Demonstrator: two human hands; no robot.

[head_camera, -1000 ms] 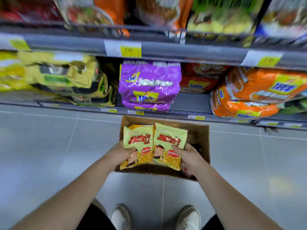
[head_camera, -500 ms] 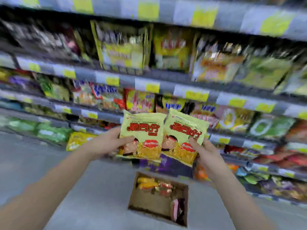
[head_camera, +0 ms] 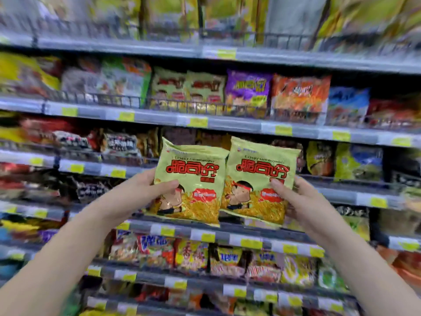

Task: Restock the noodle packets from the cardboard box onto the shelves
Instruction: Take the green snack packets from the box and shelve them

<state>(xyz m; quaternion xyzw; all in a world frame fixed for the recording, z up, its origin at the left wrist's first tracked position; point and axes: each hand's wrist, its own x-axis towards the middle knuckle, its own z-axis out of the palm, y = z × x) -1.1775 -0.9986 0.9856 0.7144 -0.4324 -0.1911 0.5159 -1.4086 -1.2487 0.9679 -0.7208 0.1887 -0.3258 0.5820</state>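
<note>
Holding 2 green-yellow noodle packets upright, side by side, before stocked shelves (head_camera: 159, 117). Left hand (head_camera: 139, 192) grips left packet (head_camera: 193, 176) at lower left edge, thumb across front, fingers (head_camera: 148, 177) curled behind. Right hand (head_camera: 303, 201) grips right packet (head_camera: 259, 174) at lower right edge likewise. Inner edges meet. Matching packets (head_camera: 189, 87) stand on higher shelf, beside purple packet (head_camera: 248, 90). Background blurred.

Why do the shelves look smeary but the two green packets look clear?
Head view: the shelves are streaked with motion blur, worst along the top, probably from camera movement; the left packet in the left hand and the right packet in the right hand are sharper, their red lettering crisp.
</note>
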